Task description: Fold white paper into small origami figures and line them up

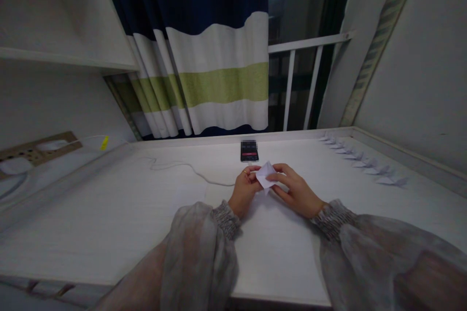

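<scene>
Behind the white tabletop [109,233], a striped curtain [219,48] in navy, white and green hangs at upper centre, with a white railing [310,43] just to its right against darkness. A shelf [65,58] juts in at upper left. We hold a small white folded paper [265,175] near the centre of the frame, just below a phone [249,153] that lies on the tabletop with its screen lit. Our left hand [245,190], a ring on one finger, pinches the paper at its left side; our right hand [297,189] comes in from the right, its grip also pinching the paper, one digit across its face. Loose grey sleeves [200,257] gather at our wrists. From the left, a white cable [193,170] curves over the tabletop and passes out of sight at our left hand. We see a slanting row of small folded pieces [377,170] at right, and a socket panel [36,153] at the left edge.
</scene>
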Demonstrator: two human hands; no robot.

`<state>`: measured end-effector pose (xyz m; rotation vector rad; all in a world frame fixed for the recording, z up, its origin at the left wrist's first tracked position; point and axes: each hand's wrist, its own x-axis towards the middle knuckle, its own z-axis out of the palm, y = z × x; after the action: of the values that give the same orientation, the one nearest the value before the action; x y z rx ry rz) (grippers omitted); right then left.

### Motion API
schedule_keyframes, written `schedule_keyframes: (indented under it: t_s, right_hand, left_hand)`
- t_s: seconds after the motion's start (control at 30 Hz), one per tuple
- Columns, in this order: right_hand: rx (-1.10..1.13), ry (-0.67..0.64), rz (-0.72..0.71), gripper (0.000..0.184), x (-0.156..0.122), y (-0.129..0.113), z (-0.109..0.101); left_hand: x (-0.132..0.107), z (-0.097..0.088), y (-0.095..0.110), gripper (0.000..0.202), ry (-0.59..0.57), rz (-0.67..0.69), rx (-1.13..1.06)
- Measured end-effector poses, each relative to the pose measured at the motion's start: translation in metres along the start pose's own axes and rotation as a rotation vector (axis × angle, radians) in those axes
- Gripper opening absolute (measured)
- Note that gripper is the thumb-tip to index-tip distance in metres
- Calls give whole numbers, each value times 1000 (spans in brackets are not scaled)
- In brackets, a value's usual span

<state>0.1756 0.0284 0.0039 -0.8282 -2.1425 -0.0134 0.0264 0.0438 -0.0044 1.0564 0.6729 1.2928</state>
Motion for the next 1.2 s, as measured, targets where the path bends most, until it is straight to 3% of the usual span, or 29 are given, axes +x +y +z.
schedule_keyframes:
  t_s: [0.27, 0.63, 1.2]
  right_hand:
    - [64, 28, 6, 19, -1, 6, 2]
    - [185, 42, -4, 21, 1, 10, 1]
    - [467, 24, 99, 14, 3, 14, -6]
  left_hand:
    - [-2, 2, 2, 42, -25, 10, 34]
    - [-3, 3, 2, 39, 36, -54, -39]
    - [-5, 1, 6, 26, -84, -105, -173]
